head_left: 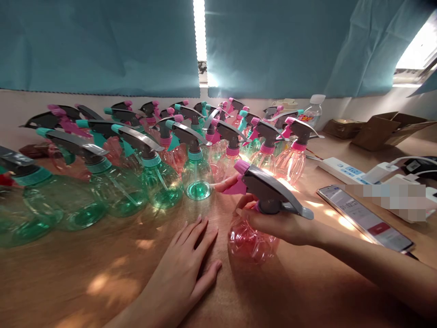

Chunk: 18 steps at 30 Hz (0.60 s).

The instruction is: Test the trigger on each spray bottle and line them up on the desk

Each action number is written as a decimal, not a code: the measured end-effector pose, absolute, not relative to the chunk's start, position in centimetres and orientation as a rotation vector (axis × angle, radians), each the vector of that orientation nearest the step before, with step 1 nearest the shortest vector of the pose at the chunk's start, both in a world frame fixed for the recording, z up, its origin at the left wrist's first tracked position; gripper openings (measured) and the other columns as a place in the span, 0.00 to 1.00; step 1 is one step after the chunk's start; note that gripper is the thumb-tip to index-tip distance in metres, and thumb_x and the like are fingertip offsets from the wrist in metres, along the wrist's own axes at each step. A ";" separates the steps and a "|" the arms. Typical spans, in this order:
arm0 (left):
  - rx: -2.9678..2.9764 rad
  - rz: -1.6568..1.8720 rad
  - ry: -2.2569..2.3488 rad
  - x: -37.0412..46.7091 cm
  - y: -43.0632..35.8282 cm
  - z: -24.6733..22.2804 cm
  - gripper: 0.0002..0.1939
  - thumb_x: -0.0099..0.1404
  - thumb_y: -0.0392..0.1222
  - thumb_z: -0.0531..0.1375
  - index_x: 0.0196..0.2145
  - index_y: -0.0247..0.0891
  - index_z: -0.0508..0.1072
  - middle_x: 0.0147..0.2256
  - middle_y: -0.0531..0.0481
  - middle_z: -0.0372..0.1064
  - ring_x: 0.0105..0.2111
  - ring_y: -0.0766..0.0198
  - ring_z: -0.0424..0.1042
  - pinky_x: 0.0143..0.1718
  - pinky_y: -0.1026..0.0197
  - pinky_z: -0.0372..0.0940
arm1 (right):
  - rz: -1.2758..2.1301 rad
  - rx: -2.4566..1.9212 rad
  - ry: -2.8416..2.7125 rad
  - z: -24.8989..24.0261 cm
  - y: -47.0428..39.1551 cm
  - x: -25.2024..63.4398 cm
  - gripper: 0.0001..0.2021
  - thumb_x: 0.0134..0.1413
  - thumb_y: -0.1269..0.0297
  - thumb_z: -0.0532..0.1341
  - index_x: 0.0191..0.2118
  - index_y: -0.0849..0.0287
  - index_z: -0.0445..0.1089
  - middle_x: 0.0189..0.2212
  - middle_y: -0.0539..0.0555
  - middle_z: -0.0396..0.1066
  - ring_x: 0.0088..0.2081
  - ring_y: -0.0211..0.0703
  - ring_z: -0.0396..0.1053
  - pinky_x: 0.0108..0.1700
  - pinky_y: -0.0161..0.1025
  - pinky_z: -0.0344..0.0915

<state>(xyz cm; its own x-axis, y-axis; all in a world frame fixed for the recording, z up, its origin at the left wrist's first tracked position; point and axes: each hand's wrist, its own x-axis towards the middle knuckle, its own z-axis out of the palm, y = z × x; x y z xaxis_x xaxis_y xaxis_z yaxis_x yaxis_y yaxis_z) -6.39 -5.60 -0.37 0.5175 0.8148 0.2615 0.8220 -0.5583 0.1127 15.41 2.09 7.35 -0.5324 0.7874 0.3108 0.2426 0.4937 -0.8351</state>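
A pink spray bottle [254, 243] with a grey and pink trigger head stands upright near the middle of the wooden table. My right hand [269, 221] wraps round its neck, with one finger stretched out at the pink trigger. To the left of that bottle, my left hand [191, 255] lies flat on the table, fingers spread, holding nothing. Just beyond the fingertips stands a green spray bottle [198, 175] with a teal nozzle. More green bottles line up to the left, one of them [162, 184] close by. Behind the held bottle is a clear pinkish spray bottle [292, 161].
Several rows of spray bottles fill the back of the table [119, 291]. On the right lie a phone [367, 218], a white power strip [344, 169] with plugs and cables, and an open cardboard box [378, 132]. A clear water bottle [312, 114] stands by the wall.
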 end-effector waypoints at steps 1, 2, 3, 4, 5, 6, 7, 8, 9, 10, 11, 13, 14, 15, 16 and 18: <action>-2.713 -0.442 -1.460 -6.4 -5.6 -0.4 0.25 0.72 0.48 0.54 0.63 0.37 0.60 0.63 0.38 0.59 0.62 0.46 0.58 0.59 0.41 0.59 | 1.016 -0.785 -2.048 7.4 2.1 15.5 0.11 0.44 0.75 0.54 0.32 0.55 0.68 0.28 0.48 0.71 0.28 0.37 0.70 0.29 0.34 0.69; -2.711 -0.438 -1.458 -6.4 -5.6 -0.4 0.25 0.72 0.48 0.54 0.63 0.37 0.60 0.62 0.38 0.59 0.62 0.46 0.58 0.59 0.41 0.60 | 1.032 -0.729 -2.057 7.4 2.2 15.5 0.12 0.44 0.76 0.53 0.34 0.54 0.68 0.29 0.48 0.72 0.33 0.39 0.72 0.34 0.36 0.71; -2.711 -0.433 -1.456 -6.4 -5.6 -0.3 0.25 0.72 0.48 0.53 0.63 0.37 0.60 0.62 0.37 0.59 0.62 0.46 0.58 0.58 0.41 0.60 | 1.033 -0.685 -2.065 7.4 2.2 15.6 0.13 0.45 0.76 0.53 0.35 0.54 0.68 0.31 0.49 0.73 0.37 0.40 0.73 0.38 0.37 0.71; -2.711 -0.428 -1.456 -6.4 -5.6 -0.3 0.25 0.72 0.48 0.53 0.63 0.36 0.60 0.62 0.37 0.59 0.62 0.47 0.58 0.58 0.41 0.60 | 1.014 -0.663 -2.070 7.4 2.2 15.7 0.14 0.45 0.76 0.53 0.36 0.54 0.68 0.31 0.49 0.73 0.40 0.41 0.74 0.42 0.38 0.71; -2.712 -0.422 -1.455 -6.4 -5.6 -0.3 0.25 0.72 0.48 0.53 0.63 0.36 0.60 0.62 0.37 0.59 0.62 0.47 0.58 0.58 0.41 0.60 | 0.979 -0.663 -2.071 7.5 2.2 15.8 0.14 0.44 0.76 0.53 0.37 0.54 0.68 0.32 0.49 0.73 0.41 0.41 0.73 0.44 0.39 0.70; -2.713 -0.418 -1.454 -6.4 -5.6 -0.3 0.25 0.72 0.48 0.53 0.63 0.36 0.60 0.62 0.37 0.59 0.62 0.47 0.58 0.58 0.41 0.60 | 0.936 -0.673 -2.068 7.5 2.2 15.8 0.14 0.44 0.76 0.54 0.36 0.54 0.68 0.32 0.49 0.73 0.40 0.41 0.73 0.43 0.39 0.70; -2.714 -0.416 -1.451 -6.4 -5.6 -0.3 0.25 0.72 0.49 0.53 0.63 0.36 0.60 0.62 0.37 0.59 0.62 0.46 0.58 0.58 0.40 0.60 | 0.892 -0.685 -2.063 7.6 2.2 15.9 0.13 0.43 0.75 0.54 0.36 0.55 0.67 0.31 0.49 0.72 0.38 0.41 0.73 0.41 0.38 0.70; -2.715 -0.414 -1.447 -6.4 -5.5 -0.3 0.25 0.72 0.49 0.53 0.63 0.35 0.60 0.62 0.36 0.59 0.62 0.46 0.58 0.58 0.40 0.60 | 0.853 -0.694 -2.057 7.7 2.2 15.9 0.12 0.42 0.74 0.54 0.34 0.55 0.67 0.30 0.49 0.72 0.35 0.40 0.72 0.38 0.37 0.70; -2.716 -0.414 -1.444 -6.4 -5.5 -0.3 0.25 0.72 0.48 0.53 0.62 0.35 0.61 0.62 0.36 0.59 0.62 0.46 0.58 0.58 0.40 0.60 | 0.823 -0.695 -2.050 7.8 2.1 15.9 0.11 0.41 0.74 0.54 0.33 0.55 0.66 0.29 0.49 0.71 0.33 0.39 0.71 0.35 0.36 0.70; -2.715 -0.415 -1.443 -6.4 -5.5 -0.3 0.25 0.72 0.48 0.53 0.62 0.35 0.61 0.62 0.36 0.60 0.62 0.46 0.59 0.58 0.40 0.60 | 0.811 -0.689 -2.049 7.9 2.1 15.9 0.11 0.40 0.74 0.54 0.32 0.56 0.66 0.28 0.48 0.70 0.31 0.38 0.71 0.33 0.35 0.70; -2.715 -0.416 -1.443 -6.4 -5.5 -0.3 0.25 0.72 0.48 0.53 0.62 0.35 0.61 0.62 0.36 0.60 0.62 0.45 0.59 0.57 0.40 0.61 | 0.811 -0.678 -2.054 8.0 2.1 15.9 0.10 0.40 0.74 0.53 0.31 0.56 0.65 0.27 0.48 0.69 0.30 0.38 0.70 0.31 0.34 0.69; -2.715 -0.421 -1.442 -6.3 -5.5 -0.3 0.25 0.72 0.48 0.53 0.62 0.35 0.61 0.62 0.36 0.60 0.61 0.45 0.59 0.57 0.40 0.61 | 0.826 -0.660 -2.066 8.1 2.1 15.8 0.09 0.39 0.74 0.53 0.30 0.55 0.63 0.26 0.47 0.69 0.29 0.37 0.70 0.31 0.34 0.69; -2.716 -0.425 -1.440 -6.3 -5.5 -0.3 0.25 0.72 0.48 0.53 0.62 0.35 0.61 0.62 0.36 0.60 0.61 0.45 0.59 0.57 0.39 0.61 | 0.834 -0.652 -2.070 8.2 2.2 15.8 0.09 0.40 0.75 0.53 0.30 0.55 0.63 0.26 0.48 0.69 0.29 0.38 0.71 0.31 0.35 0.70; -2.716 -0.431 -1.439 -6.3 -5.5 -0.3 0.25 0.72 0.48 0.53 0.62 0.35 0.61 0.62 0.36 0.60 0.61 0.45 0.59 0.57 0.39 0.61 | 0.844 -0.646 -2.072 8.2 2.2 15.8 0.10 0.40 0.75 0.53 0.31 0.55 0.64 0.27 0.48 0.70 0.30 0.39 0.71 0.33 0.36 0.70; -2.717 -0.436 -1.438 -6.3 -5.5 -0.3 0.25 0.72 0.48 0.53 0.62 0.35 0.61 0.62 0.36 0.60 0.61 0.45 0.59 0.57 0.40 0.61 | 0.858 -0.641 -2.071 8.1 2.2 15.8 0.12 0.41 0.75 0.53 0.33 0.54 0.65 0.29 0.49 0.72 0.31 0.40 0.72 0.35 0.37 0.71; -2.715 -0.445 -1.438 -6.4 -5.5 -0.4 0.25 0.72 0.48 0.53 0.62 0.36 0.60 0.61 0.36 0.60 0.61 0.45 0.59 0.57 0.40 0.60 | 0.914 -0.632 -2.063 8.1 2.2 15.7 0.17 0.42 0.75 0.53 0.40 0.53 0.69 0.35 0.51 0.75 0.36 0.43 0.74 0.38 0.41 0.73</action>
<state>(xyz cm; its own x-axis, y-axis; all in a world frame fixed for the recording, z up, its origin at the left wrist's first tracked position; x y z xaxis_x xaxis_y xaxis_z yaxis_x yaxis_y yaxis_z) -6.38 -5.53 -0.38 0.5299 0.8048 0.2674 0.8153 -0.5702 0.1005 15.74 2.18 8.05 -0.5743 0.6826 0.4519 0.1238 0.6181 -0.7763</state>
